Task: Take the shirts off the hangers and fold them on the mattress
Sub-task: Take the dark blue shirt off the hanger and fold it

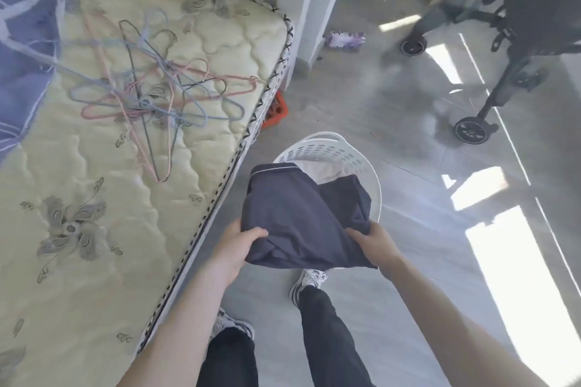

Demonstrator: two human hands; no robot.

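You hold the soft dark navy cloth shirt with white-piped collar (pixel 298 217) loosely folded, off the quilted cream mattress (pixel 94 229), above the white perforated plastic laundry basket (pixel 342 151). Your left hand (pixel 239 245) pinches its near left edge, thumb on top, fingers curled beneath; your right hand (pixel 374 243) bunches the near right corner. It looks light and limp, so it will probably sag. Grip both edges and keep the fold taut.
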